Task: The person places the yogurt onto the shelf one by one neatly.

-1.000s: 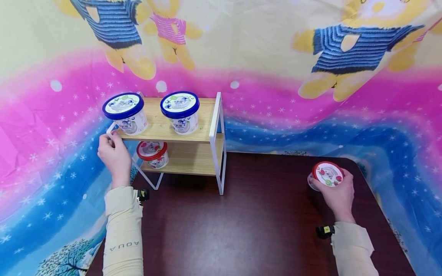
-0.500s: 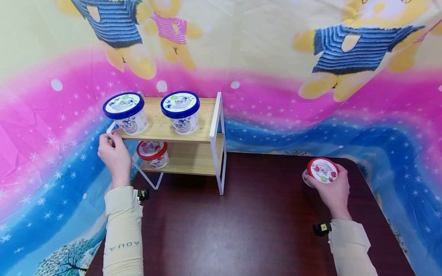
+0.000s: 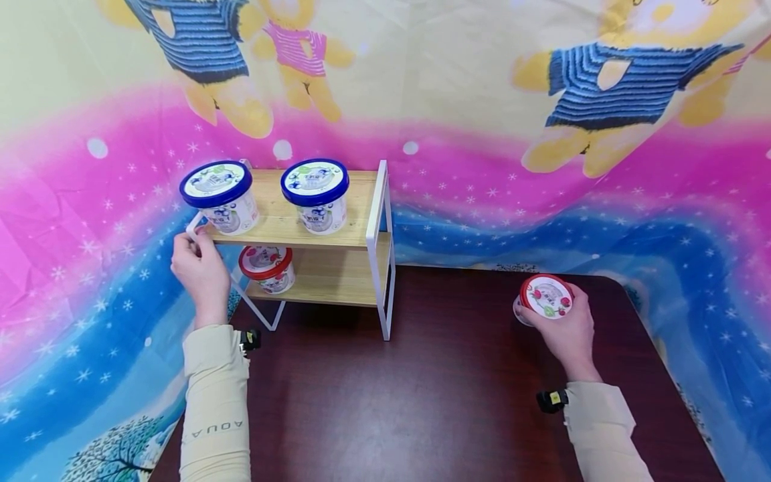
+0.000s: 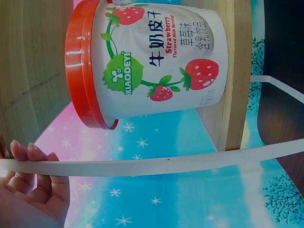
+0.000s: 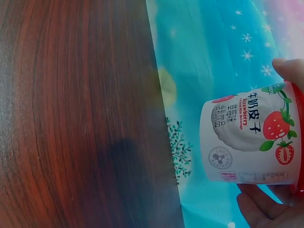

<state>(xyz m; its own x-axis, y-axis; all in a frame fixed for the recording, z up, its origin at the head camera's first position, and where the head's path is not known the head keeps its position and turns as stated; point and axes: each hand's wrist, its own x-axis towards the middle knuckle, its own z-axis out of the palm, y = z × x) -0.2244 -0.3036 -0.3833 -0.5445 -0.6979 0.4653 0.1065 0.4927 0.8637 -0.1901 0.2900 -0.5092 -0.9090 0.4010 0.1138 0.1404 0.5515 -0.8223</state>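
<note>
My left hand (image 3: 203, 274) grips the white metal frame (image 4: 142, 167) of a two-tier wooden shelf (image 3: 271, 227) at its front left corner. In my right hand (image 3: 569, 333) is a strawberry milk cup (image 5: 251, 135) with a red lid, held by its sides over the right part of the table. Another red-lidded strawberry cup (image 4: 161, 61) stands on the lower shelf board, near the left hand. On the upper board are two blue-lidded cups, one at the left (image 3: 225, 201) and one in the middle (image 3: 316, 197).
The dark wooden table (image 3: 421, 395) carries the shelf at its back left. A printed cloth (image 3: 458, 154) with bears hangs behind and along both sides. The shelf's right frame (image 3: 375, 261) stands upright toward the table's middle.
My right hand has carried the strawberry milk cup to the left and slightly toward the back. The left hand keeps its grip on the shelf frame, and the shelf cups stay put.
</note>
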